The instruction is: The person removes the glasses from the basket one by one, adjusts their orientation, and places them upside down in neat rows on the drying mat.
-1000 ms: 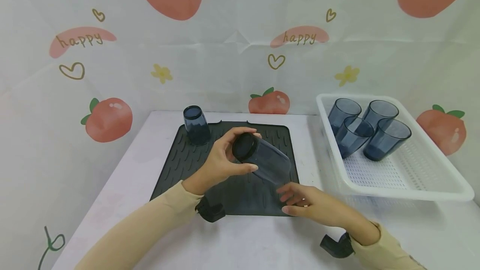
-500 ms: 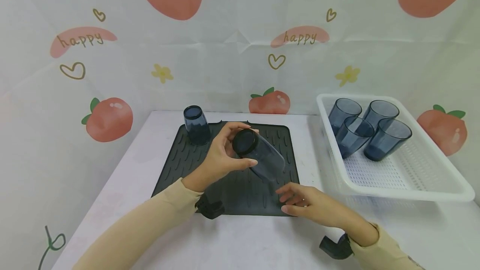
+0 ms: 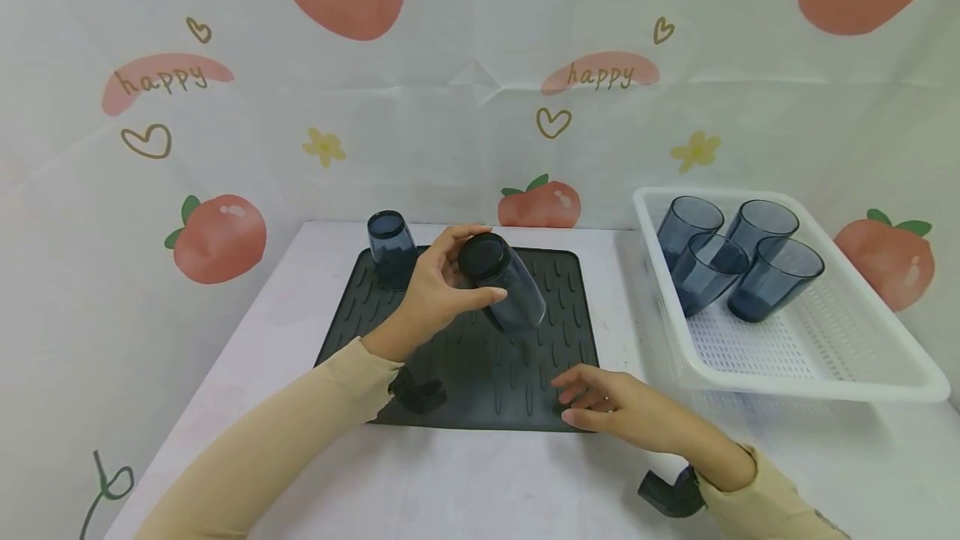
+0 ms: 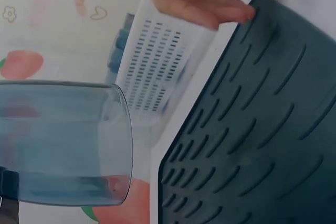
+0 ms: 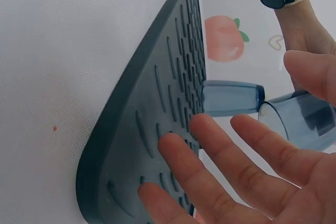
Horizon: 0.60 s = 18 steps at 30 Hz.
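Note:
In the head view my left hand (image 3: 431,298) grips a blue-tinted drinking glass (image 3: 513,290) near its thick dark base, with thumb and fingers around it. The glass tilts mouth-down above the dark ribbed drying mat (image 3: 480,390). In the left wrist view its open rim end (image 4: 123,145) points toward the right, with the mat beyond. My right hand (image 3: 622,407) hovers at the mat's front right corner, fingers spread and relaxed, holding nothing. A second glass (image 3: 392,252) stands upside down on the mat's back left corner.
To the right stands a white perforated basket (image 3: 810,390) with several blue glasses (image 3: 776,273) leaning in its back left part, mouths up. A patterned cloth backdrop (image 3: 450,148) rises behind the white table (image 3: 465,482).
My left hand has moved the glass back and a little left, turning it from a slant toward upright, mouth down. The right hand has stayed nearly still.

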Tool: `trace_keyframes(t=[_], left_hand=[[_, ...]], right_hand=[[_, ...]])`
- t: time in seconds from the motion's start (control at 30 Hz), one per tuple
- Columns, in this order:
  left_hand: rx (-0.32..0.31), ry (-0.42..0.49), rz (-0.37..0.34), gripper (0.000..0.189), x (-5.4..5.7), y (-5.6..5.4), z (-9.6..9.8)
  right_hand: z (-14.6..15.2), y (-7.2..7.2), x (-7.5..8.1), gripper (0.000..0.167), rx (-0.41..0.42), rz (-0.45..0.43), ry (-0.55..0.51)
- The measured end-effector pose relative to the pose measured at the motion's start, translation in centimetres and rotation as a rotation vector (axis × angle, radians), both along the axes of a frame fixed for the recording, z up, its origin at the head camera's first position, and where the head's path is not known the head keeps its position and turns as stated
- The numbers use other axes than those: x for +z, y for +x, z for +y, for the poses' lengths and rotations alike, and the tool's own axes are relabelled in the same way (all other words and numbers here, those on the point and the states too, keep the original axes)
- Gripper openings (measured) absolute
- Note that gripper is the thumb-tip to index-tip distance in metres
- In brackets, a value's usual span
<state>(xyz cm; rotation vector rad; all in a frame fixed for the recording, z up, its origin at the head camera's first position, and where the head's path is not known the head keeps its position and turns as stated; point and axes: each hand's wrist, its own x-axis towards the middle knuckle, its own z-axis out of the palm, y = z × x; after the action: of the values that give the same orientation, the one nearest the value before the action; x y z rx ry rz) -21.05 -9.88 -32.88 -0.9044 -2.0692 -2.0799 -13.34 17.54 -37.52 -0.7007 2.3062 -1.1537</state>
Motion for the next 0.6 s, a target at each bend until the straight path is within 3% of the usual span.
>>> trace_keyframes(t=[0.33,0.6], left_hand=[[0.088,-0.063,-0.020,0.074,0.6,-1.3,-0.3],[0.129,-0.087,-0.043,0.074,0.9,-2.8,-0.6]], right_hand=[[0.2,-0.2,-0.4,0.042,0.011,-0.049,-0.032],[0.3,-0.1,-0.5,0.042,0.005,-0.018,-0.038]])
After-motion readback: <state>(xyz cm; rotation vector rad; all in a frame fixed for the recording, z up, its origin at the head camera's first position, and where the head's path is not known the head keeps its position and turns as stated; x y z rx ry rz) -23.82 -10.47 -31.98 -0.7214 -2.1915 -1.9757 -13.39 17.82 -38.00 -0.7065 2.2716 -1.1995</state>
